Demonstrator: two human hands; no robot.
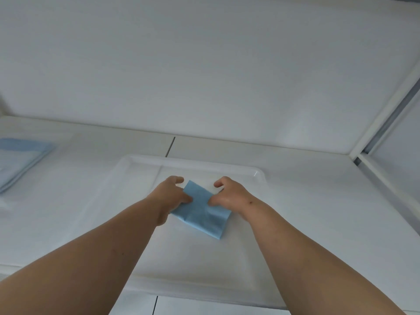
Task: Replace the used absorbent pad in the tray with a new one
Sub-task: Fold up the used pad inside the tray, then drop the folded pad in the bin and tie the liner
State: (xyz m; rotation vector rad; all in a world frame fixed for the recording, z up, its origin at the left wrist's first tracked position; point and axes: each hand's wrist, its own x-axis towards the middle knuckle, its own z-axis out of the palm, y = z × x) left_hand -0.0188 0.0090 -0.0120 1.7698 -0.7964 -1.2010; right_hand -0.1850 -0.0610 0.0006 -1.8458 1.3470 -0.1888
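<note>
Two bare forearms reach forward from the bottom edge over a white bench. Just beyond them sits a shallow, clear tray [256, 172], its near rim faint against the white surface. Over the middle of the tray, both hands hold a folded blue absorbent pad [201, 211]. The left hand [169, 196] pinches the pad's left edge, and the right hand [228, 194] pinches its right edge; each grip has thumb and fingers curled onto the folded layers. The pad appears ready to be spread, so pulling unevenly could leave it crooked or bunched, or nudge the light tray. Farther off, at the left edge, a stack of blue pads [20, 160] lies cut off by the frame. Whether the held pad rests on the tray floor or hovers above it is unclear, and the fingertips are mostly hidden.
</note>
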